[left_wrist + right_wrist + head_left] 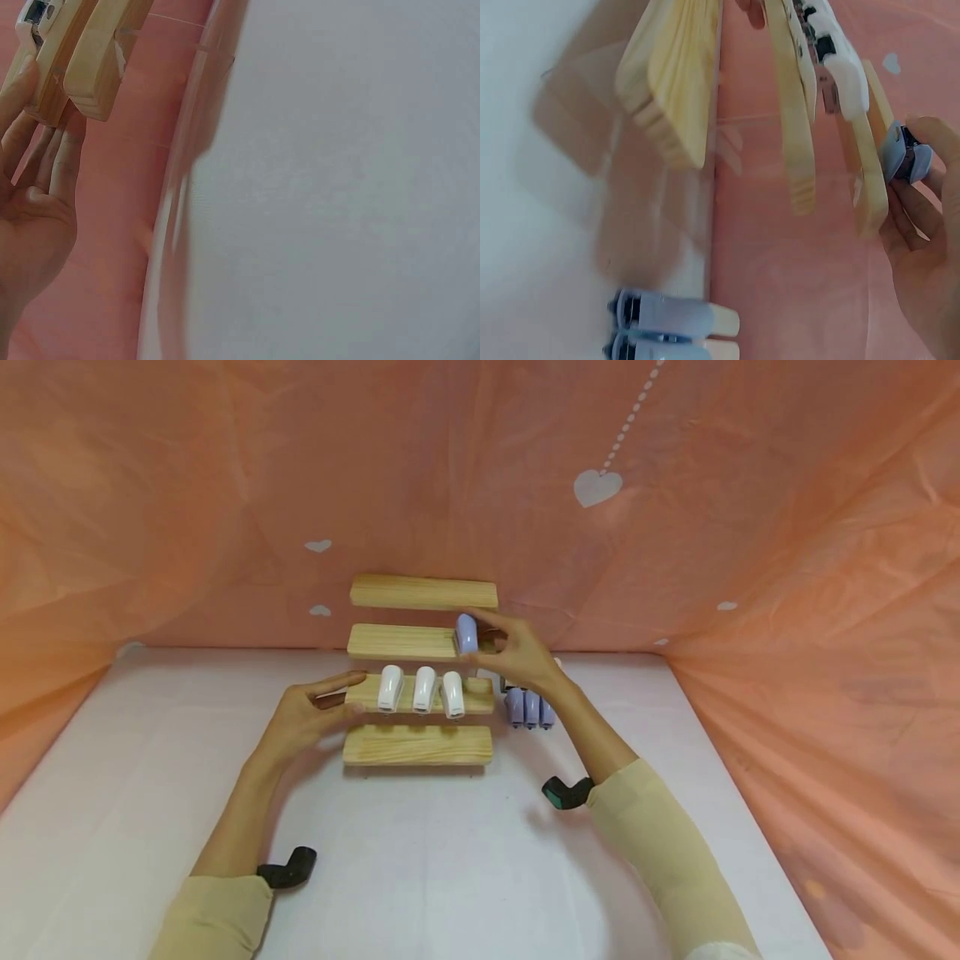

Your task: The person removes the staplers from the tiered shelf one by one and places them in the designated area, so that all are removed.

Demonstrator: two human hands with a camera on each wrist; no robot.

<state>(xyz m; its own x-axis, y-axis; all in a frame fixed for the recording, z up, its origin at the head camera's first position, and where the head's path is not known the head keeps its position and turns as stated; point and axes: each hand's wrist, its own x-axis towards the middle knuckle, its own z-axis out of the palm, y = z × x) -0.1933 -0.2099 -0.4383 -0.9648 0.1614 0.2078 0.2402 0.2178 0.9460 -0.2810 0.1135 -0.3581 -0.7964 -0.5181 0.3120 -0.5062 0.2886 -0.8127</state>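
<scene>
A tiered wooden rack has several stepped shelves, one of them the bottom shelf point(417, 746). My right hand point(525, 656) pinches a purple small stapler point(467, 635) at the right end of the second shelf from the top point(397, 642). In the right wrist view, the thumb and fingers lie on either side of that purple stapler point(906, 154). My left hand point(311, 718) grips the left end of the shelf below, thumb in front and fingers behind, as the left wrist view shows. On that shelf stand three white small staplers point(423, 690).
More purple staplers point(531, 708) stand in a row on the white table point(450, 860), right of the rack. Behind the rack hangs a pink cloth point(420, 468) with white hearts, which also closes off both sides. Black wrist cameras point(567, 793) sit at both sleeves.
</scene>
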